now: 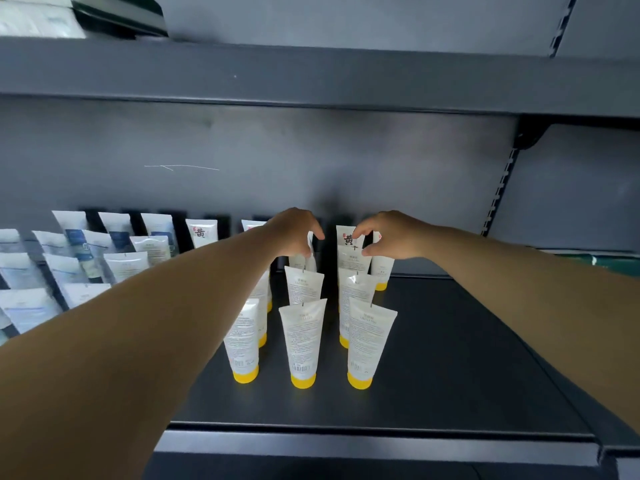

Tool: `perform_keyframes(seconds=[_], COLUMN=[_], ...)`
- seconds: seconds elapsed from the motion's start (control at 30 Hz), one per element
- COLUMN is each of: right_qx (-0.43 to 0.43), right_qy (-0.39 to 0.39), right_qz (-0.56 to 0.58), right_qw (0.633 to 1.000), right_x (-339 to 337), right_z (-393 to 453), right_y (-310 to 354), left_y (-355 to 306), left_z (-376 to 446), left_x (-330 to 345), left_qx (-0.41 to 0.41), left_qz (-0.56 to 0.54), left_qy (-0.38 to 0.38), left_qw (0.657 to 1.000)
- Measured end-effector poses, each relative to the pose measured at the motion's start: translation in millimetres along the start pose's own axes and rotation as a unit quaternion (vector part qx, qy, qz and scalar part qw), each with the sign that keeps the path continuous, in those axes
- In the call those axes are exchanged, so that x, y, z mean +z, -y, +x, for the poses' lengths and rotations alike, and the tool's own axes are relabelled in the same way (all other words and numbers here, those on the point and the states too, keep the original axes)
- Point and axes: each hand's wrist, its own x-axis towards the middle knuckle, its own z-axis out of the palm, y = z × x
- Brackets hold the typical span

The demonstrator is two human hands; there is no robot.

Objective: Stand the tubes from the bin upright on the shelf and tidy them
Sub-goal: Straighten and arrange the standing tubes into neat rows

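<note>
1. Progress: white tubes with yellow caps (303, 344) stand cap-down on the dark shelf (450, 358) in roughly three columns running from near to far; the near and middle rows look settled

2. Remaining work, as a judgement: the far row is being straightened; the bin is out of view, so whether more tubes wait there cannot be told

3. Left hand (294, 233): reaches to the far row, fingers curled down over the crimped top of a far tube (309, 258), apparently pinching it

4. Right hand (388, 235): thumb and forefinger pinch the top of the far tube printed with a dark character (348, 242); another tube (382, 268) stands just right of it

5. Surroundings: blue-and-white tubes (83, 251) fill the shelf section to the left
</note>
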Motion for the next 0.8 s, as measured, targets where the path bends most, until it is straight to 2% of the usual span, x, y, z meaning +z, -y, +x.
perform_keyframes(seconds=[0.53, 0.8], right_qx=[-0.012, -0.006], right_qy=[-0.019, -0.038], right_qz=[0.022, -0.01], right_qw=[1.0, 0.999], right_x=[16, 24], right_z=[28, 38], right_y=[-3, -5], left_y=[19, 17], left_z=[19, 22], left_x=[15, 17], left_qx=[0.001, -0.005], left_qz=[-0.015, 0.008], left_qy=[0.002, -0.003], left_qw=[1.0, 1.0])
